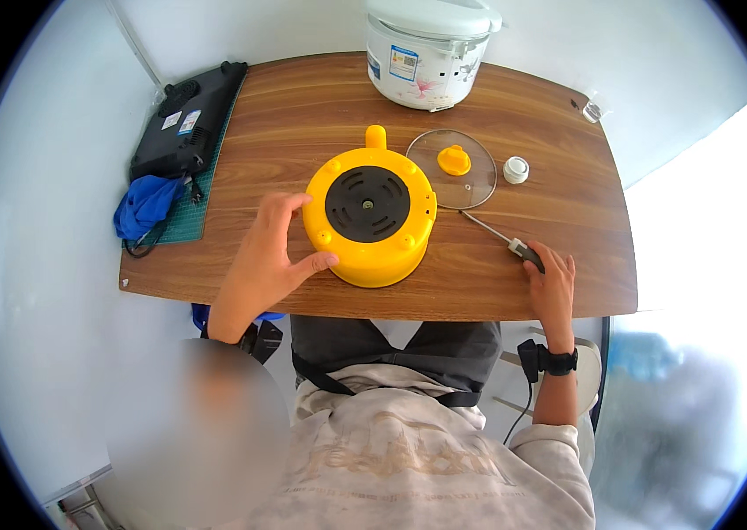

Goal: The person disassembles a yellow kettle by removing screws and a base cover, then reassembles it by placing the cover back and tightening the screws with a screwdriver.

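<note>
A yellow electric cooking pot [376,267] lies upside down on the table, its black vented base plate [368,204] facing up with a screw at the centre. My left hand [270,252] grips the pot's left side, thumb on the near edge and fingers at the far-left edge. At the right, my right hand [553,276] is closed round the grey handle of a screwdriver [519,248]. Its metal shaft points up and left, the tip close to a glass lid [426,159] with a yellow knob [454,160].
A small white round container [515,170] stands right of the lid. A white rice cooker [431,66] is at the back. To the left, a black appliance [188,119] and a blue cloth [148,208] lie on a green mat [183,221]. The wooden table [285,97] has a curved edge.
</note>
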Tool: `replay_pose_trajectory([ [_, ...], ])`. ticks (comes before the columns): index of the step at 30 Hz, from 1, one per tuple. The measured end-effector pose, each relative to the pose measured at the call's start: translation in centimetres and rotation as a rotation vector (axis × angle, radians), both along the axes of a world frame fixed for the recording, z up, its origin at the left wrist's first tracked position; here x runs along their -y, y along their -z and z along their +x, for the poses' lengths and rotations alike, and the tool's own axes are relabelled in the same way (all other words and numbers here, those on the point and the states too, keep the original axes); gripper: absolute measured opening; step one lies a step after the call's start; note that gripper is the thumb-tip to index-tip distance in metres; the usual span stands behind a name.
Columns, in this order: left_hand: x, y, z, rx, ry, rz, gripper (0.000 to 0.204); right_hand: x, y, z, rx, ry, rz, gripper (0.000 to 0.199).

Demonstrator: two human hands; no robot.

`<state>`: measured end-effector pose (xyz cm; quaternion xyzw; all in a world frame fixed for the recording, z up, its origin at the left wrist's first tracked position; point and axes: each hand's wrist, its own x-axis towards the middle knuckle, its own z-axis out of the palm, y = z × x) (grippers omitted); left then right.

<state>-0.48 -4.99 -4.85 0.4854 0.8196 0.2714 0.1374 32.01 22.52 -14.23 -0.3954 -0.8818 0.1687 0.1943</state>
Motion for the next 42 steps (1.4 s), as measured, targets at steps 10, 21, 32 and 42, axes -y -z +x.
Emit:
replay_pose_trajectory([
  [10, 1.3, 2.7, 0.2, 0.140, -0.025, 0.167, 0.087, 0.0, -0.1, 0.0, -0.012, -0.062, 0.047, 0.050],
  [21, 0.5, 1.0, -2.3, 0.377, -0.052, 0.177, 0.089, 2.3, -4.5, -4.6, -0.101, -0.147, 0.007, 0.050],
  [32, -2.3, 0.7, -3.2, 0.692, -0.232, -0.147, 0.091, 2.5, -7.0, -13.8, -0.023, -0.310, -0.910, 0.067],
  [42, 0.0, -2.3, -1.1, 0.800, -0.230, 0.110, 0.078, 4.3, -9.8, -13.0, -0.164, -0.466, -0.840, 0.062],
])
